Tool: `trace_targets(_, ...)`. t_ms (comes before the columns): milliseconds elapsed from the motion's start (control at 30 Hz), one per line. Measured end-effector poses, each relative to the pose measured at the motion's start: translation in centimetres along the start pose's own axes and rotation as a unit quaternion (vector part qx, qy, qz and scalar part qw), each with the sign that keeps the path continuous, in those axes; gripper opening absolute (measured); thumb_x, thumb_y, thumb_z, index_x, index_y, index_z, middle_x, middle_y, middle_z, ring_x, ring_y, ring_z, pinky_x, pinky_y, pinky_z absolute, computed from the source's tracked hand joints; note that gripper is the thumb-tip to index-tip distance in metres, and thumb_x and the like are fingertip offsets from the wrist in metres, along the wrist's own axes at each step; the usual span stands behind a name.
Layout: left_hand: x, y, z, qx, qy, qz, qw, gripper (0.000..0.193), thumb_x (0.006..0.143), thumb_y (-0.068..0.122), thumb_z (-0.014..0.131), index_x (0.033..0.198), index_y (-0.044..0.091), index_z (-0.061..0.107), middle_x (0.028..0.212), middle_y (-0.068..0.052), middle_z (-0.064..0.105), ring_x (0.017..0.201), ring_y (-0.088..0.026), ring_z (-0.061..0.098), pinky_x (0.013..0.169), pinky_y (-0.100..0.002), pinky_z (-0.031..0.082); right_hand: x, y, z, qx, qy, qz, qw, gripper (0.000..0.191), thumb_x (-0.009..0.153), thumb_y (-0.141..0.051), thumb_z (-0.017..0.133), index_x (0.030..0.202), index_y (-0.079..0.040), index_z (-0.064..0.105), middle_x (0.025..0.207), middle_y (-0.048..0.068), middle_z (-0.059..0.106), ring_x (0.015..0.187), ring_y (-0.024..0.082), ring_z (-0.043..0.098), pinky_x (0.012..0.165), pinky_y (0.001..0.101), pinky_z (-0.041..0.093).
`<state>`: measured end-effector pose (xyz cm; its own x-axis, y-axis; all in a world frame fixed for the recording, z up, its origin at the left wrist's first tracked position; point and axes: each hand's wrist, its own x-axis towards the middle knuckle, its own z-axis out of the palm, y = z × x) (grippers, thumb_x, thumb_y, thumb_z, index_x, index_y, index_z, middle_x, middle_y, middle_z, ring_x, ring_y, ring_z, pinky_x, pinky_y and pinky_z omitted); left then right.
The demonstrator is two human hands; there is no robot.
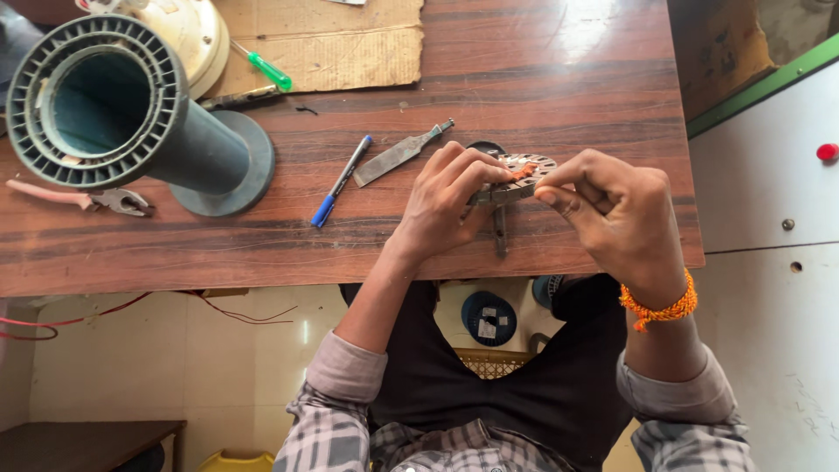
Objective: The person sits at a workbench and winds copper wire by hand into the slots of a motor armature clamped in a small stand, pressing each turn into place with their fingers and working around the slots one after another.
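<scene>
Copper-orange winding shows at the rim of the round slotted metal core [527, 166] you hold just above the near edge of the wooden table [542, 79], between both hands. Your left hand [446, 203] curls closed around the core's left side, fingers wrapped over the top and thumb beneath; your right hand [622, 214], an orange thread band [662, 308] at its wrist, pinches the right rim with thumb and forefinger, the other fingers folded. The core lies nearly flat, its face tilted up toward you, and both hands touch it, so neither is nearer. A thin metal bar [500, 234] runs down from under the core toward you; whether it is fixed to the core cannot be told. Left of your hands lie a flat metal blade [398, 156] and a blue pen [340, 183], both angled up to the right. Farther left stand a large grey spool [131, 118] on its side, pliers [87, 199] and a green-handled screwdriver [265, 68] on cardboard [350, 44].
</scene>
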<state>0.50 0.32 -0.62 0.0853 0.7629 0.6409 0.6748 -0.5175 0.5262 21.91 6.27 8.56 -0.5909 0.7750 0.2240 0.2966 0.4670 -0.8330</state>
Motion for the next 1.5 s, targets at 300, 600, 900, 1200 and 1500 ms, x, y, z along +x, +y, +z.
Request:
trace_targets(300, 0.4, 0.3, -0.5, 0.002, -0.003, 0.008, 1.0, 0.051, 0.072, 0.001, 0.081, 0.118, 0.012, 0.062, 0.114, -0.002, 0.066, 0.102, -0.025, 0.06, 0.093, -0.039, 0.051, 6.5, 2.1, 1.1, -0.043, -0.081, -0.081, 0.992, 0.004, 0.097, -0.005, 0.073, 0.099, -0.002, 0.073, 0.078, -0.004, 0.069, 0.066, -0.001, 0.056, 0.055, 0.0202, 0.044)
trace_targets(600, 0.3, 0.5, -0.3, -0.02, 0.013, -0.016, 1.0, 0.043, 0.075, 0.007, 0.081, 0.113, 0.013, 0.063, 0.108, -0.002, 0.065, 0.099, -0.025, 0.06, 0.09, -0.039, 0.05, 4.8, 1.6, 0.0, -0.054, -0.111, -0.074, 0.99, 0.004, 0.095, -0.004, 0.073, 0.098, -0.001, 0.071, 0.077, 0.0, 0.072, 0.064, -0.001, 0.062, 0.052, 0.0209, 0.047)
trace_targets(900, 0.2, 0.4, 0.0, -0.015, 0.024, -0.01, 1.0, 0.037, 0.079, 0.01, 0.082, 0.112, 0.011, 0.063, 0.105, -0.004, 0.066, 0.096, -0.025, 0.059, 0.087, -0.039, 0.05, 6.4, 1.8, 0.5, -0.08, -0.117, -0.073, 0.987, 0.003, 0.096, -0.004, 0.074, 0.098, -0.002, 0.073, 0.064, 0.002, 0.063, 0.056, 0.005, 0.049, 0.05, 0.0258, 0.037)
trace_targets(1200, 0.2, 0.2, -0.1, -0.015, 0.02, -0.003, 1.0, 0.039, 0.076, 0.009, 0.081, 0.111, 0.01, 0.064, 0.105, -0.005, 0.065, 0.096, -0.027, 0.058, 0.086, -0.04, 0.05, 7.4, 2.1, 1.0, -0.051, -0.131, -0.107, 0.984, 0.005, 0.097, -0.005, 0.073, 0.098, -0.001, 0.071, 0.072, -0.004, 0.067, 0.062, -0.001, 0.057, 0.052, 0.0219, 0.043)
trace_targets(1500, 0.3, 0.2, -0.1, -0.018, 0.017, -0.01, 1.0, 0.039, 0.077, 0.009, 0.082, 0.112, 0.01, 0.063, 0.105, -0.004, 0.065, 0.096, -0.026, 0.058, 0.087, -0.039, 0.05, 7.0, 1.5, 1.1, -0.067, -0.111, -0.072, 0.989, 0.008, 0.095, -0.006, 0.076, 0.096, 0.001, 0.072, 0.061, 0.0, 0.055, 0.057, 0.003, 0.044, 0.049, 0.0257, 0.035)
